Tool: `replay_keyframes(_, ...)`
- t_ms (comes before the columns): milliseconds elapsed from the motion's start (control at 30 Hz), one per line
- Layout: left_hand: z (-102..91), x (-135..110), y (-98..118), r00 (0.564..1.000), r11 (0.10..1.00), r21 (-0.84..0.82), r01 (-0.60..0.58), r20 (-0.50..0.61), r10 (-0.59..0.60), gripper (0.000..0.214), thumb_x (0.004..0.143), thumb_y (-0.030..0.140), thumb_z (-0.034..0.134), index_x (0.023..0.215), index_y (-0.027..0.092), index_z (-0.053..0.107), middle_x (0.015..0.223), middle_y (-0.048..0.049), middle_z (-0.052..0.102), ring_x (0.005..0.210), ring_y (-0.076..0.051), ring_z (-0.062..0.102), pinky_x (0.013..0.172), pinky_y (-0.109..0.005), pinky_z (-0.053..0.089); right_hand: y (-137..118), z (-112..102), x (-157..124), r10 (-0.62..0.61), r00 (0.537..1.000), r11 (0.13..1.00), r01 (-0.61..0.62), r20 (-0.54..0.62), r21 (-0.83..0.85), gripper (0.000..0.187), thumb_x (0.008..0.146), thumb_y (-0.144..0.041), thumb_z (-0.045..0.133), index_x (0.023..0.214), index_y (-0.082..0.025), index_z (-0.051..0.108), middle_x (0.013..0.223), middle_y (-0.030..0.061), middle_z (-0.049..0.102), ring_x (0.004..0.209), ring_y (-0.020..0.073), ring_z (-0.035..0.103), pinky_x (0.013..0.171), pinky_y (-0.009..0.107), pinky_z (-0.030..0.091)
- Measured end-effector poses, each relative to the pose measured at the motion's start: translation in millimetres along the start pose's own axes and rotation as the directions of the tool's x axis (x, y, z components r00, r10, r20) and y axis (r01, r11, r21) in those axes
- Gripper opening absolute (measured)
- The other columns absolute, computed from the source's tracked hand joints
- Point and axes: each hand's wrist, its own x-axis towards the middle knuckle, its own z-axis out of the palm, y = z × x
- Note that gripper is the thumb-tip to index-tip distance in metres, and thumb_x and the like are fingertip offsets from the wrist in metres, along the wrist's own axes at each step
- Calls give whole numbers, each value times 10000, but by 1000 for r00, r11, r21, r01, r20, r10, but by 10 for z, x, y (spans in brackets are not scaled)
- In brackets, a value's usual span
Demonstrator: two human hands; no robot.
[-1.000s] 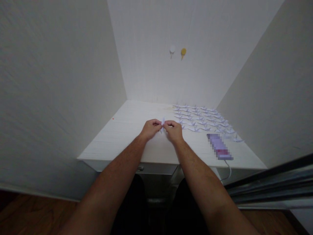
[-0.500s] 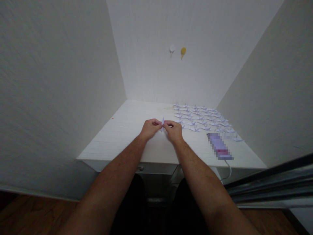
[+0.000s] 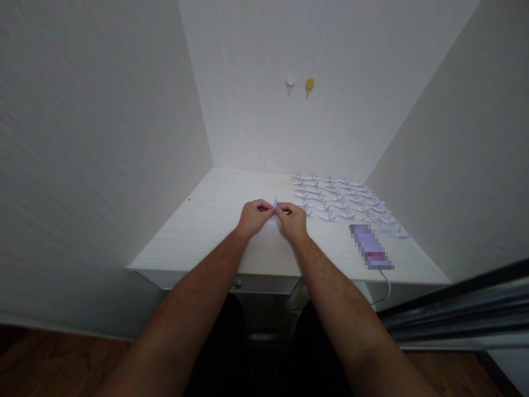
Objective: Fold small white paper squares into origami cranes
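A small pale lilac folded paper piece [image 3: 275,205] is pinched between both hands above the middle of the white table [image 3: 206,226]. My left hand [image 3: 253,216] grips its left side with curled fingers. Pressed close against it, my right hand [image 3: 292,220] grips the right side. Most of the paper is hidden by the fingers.
Several rows of small lilac paper cranes [image 3: 339,201] lie on the table's far right. A phone [image 3: 371,246] with a white cable lies near the right front edge. Walls close in on three sides, with two round hooks [image 3: 300,84] on the back wall. A drawer sits under the tabletop.
Both hands stay pinched on the paper, with only slight finger shifts. The view has drifted a little.
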Motion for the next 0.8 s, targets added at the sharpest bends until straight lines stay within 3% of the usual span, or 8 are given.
replay_keyframes(400, 10, 4, 45, 999, 995, -94, 45, 23, -43, 205, 632, 298, 767, 748, 161, 668, 729, -33, 707, 672, -146, 640, 674, -273, 512, 46, 6, 9, -34, 999, 998, 34, -14, -43, 147, 732, -280, 643, 765, -177, 743, 813, 48, 748, 795, 196, 689, 820, 321, 534)
replay_keyframes(800, -2, 5, 118, 994, 988, -108, 108, 19, -106, 249, 602, 338, 803, 736, 165, 685, 707, -40, 710, 640, -147, 625, 638, -263, 493, 21, 9, 21, 18, 1000, 1000, -18, -24, -9, 119, 724, -277, 648, 751, -193, 728, 817, 30, 747, 779, 176, 686, 796, 297, 544)
